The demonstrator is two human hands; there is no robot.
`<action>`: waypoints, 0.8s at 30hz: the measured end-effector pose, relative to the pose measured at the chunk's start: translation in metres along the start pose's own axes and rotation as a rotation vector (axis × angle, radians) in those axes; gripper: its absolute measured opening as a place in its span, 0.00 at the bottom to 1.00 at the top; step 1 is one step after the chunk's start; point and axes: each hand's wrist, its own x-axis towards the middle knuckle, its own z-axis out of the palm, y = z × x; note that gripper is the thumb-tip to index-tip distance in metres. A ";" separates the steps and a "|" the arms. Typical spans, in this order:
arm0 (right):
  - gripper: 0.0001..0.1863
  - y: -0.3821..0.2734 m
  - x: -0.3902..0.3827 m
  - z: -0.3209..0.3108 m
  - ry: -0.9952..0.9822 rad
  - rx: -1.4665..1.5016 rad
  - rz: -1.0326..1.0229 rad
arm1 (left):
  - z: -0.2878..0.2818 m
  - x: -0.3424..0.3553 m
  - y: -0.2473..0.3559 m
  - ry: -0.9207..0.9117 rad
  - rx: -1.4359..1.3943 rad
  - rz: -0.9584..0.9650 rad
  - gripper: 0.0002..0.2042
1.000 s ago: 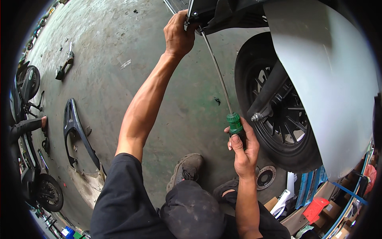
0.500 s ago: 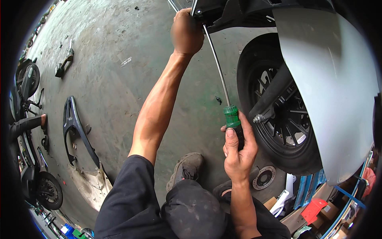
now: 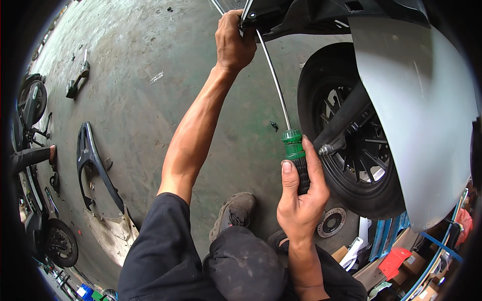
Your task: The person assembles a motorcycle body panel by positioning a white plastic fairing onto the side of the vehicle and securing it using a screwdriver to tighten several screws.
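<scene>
In my right hand (image 3: 301, 203) is a long screwdriver (image 3: 293, 145) with a green and black ribbed handle. The index finger lies along one side of the handle and the thumb along the other; the remaining fingers are hidden behind. Its thin metal shaft slants up to the underside of the black bodywork (image 3: 311, 17) of a motorbike, where the tip is out of sight. Up at that same spot, my left hand (image 3: 235, 42) is closed around the bodywork's edge beside a metal strip (image 3: 246, 11). Its fingertips are partly hidden.
To the right are the spoked wheel (image 3: 351, 130) and a large pale silver panel (image 3: 416, 115). A brake disc (image 3: 332, 222) lies on the floor by my right wrist. At left lie a black frame-shaped cover (image 3: 103, 173) and parked motorbikes (image 3: 37, 200); a person's leg (image 3: 32, 156) shows there. Boxes (image 3: 414, 263) crowd the lower right.
My right hand has turned on the screwdriver handle; its thumb has shifted, and more of the black grip shows. My left hand keeps its place at the bodywork.
</scene>
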 end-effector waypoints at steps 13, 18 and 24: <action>0.23 0.040 -0.009 0.039 0.037 0.950 0.492 | -0.001 0.005 0.008 -0.005 -0.015 0.016 0.10; 0.23 0.067 0.005 0.026 -0.162 1.565 0.703 | -0.008 0.009 0.005 -0.026 -0.019 0.022 0.10; 0.22 0.043 -0.009 0.036 -0.187 1.515 0.700 | -0.004 0.007 0.008 -0.013 0.073 0.050 0.12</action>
